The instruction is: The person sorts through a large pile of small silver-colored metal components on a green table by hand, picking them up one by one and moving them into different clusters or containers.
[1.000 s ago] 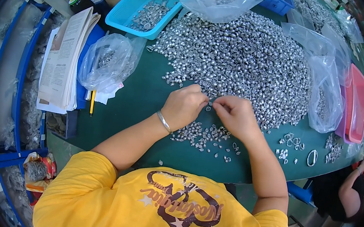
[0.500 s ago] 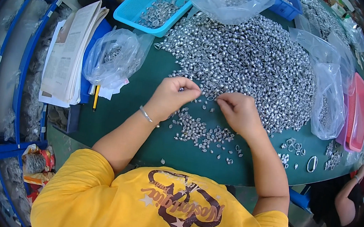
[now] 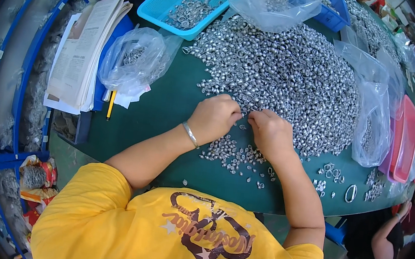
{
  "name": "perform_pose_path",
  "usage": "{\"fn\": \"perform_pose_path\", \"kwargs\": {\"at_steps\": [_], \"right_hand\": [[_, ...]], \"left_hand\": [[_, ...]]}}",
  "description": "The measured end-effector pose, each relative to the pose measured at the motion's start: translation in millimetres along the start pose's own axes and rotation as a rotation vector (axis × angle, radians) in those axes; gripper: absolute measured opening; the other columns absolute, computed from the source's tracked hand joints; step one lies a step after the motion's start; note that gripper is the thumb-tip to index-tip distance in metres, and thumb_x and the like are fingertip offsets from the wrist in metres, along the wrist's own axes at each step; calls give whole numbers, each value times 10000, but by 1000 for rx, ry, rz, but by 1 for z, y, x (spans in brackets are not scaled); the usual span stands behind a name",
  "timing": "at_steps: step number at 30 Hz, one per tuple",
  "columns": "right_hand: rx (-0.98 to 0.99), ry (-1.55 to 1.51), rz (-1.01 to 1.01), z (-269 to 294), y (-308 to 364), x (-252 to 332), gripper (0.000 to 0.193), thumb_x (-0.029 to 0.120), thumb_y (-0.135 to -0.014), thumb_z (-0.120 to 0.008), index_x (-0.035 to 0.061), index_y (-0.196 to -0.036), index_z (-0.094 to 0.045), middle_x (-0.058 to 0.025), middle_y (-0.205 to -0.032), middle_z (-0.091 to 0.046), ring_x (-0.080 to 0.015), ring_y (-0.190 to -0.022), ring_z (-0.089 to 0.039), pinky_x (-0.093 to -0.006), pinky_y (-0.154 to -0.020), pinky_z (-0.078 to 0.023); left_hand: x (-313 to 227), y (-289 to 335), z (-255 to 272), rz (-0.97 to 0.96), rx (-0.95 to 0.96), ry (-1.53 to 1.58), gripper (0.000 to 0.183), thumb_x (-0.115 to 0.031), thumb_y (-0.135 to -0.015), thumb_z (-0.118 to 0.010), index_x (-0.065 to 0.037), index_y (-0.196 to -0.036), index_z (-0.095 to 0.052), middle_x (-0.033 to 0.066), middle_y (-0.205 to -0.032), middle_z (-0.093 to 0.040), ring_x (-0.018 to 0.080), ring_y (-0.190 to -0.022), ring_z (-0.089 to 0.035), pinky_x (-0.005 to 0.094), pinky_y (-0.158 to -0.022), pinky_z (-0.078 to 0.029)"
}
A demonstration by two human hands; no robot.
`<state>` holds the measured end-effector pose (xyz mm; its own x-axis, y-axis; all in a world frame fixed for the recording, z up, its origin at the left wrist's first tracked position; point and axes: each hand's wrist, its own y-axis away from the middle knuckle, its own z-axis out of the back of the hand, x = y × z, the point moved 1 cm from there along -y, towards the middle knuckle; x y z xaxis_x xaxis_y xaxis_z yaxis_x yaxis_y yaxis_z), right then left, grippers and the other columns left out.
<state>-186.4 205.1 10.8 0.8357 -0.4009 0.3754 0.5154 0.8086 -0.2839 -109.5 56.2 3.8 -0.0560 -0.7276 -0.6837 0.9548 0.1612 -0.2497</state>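
A large heap of small silvery metal pieces (image 3: 286,67), rounded and ring-like, covers the middle of the green table. At its near edge my left hand (image 3: 215,118) is closed, thumb and fingertips pinched together. My right hand (image 3: 271,134) is also closed in a pinch, its fingertips a short gap from the left ones. Whatever is between the fingertips of either hand is too small or hidden to make out. Just nearer to me lies a smaller scatter of similar metal pieces (image 3: 225,151), partly beneath my hands.
A light-blue basket (image 3: 149,13) with metal parts stands far left, beside clear plastic bags (image 3: 133,65) and stacked papers (image 3: 80,53). A pink basket (image 3: 404,142) and larger rings (image 3: 351,193) lie right. Another person's arm (image 3: 387,237) shows at the lower right.
My left hand has moved right, toward my right hand, and its fingers have curled in. The right hand has shifted slightly, still pinched. The whole view has moved a little.
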Motion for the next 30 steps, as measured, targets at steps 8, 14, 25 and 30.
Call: {"fn": "perform_pose_path", "kwargs": {"at_steps": [8, 14, 25, 30], "right_hand": [[60, -648, -331, 7, 1, -8, 70, 82, -772, -537, 30, -771, -583, -46, -636, -570, -146, -533, -550, -278, -459, -431], [95, -1015, -627, 29, -1, -27, 107, 85, -775, -579, -10, -790, -626, -11, -625, -568, -68, -493, -475, -200, -456, -374], [-84, 35, -83, -2, -4, -1, 50, 122, -734, -610, 77, -750, -620, -73, -683, -572, -264, -578, -588, -355, -503, -474], [-86, 106, -93, 0, -2, 1, 56, 125, -735, -609, 70, -730, -602, -69, -673, -561, -253, -566, -588, -349, -492, -473]], "left_hand": [[3, 1, 27, 770, 20, 1436, 113, -108, -808, -501, -7, -839, -542, 63, -694, -500, 91, -503, -417, 181, -382, -291], [3, 3, 27, 675, -1, 854, 116, -90, -765, -633, -4, -842, -616, -25, -608, -496, 39, -493, -396, 192, -410, -305], [-3, -3, -5, -49, -1, -98, 108, -128, -681, -684, -50, -739, -636, 89, -704, -560, 274, -624, -559, 353, -550, -454], [-1, -3, -5, 43, -47, 159, 62, -86, -728, -637, -34, -722, -603, 69, -663, -538, 183, -566, -544, 298, -483, -428]]}}
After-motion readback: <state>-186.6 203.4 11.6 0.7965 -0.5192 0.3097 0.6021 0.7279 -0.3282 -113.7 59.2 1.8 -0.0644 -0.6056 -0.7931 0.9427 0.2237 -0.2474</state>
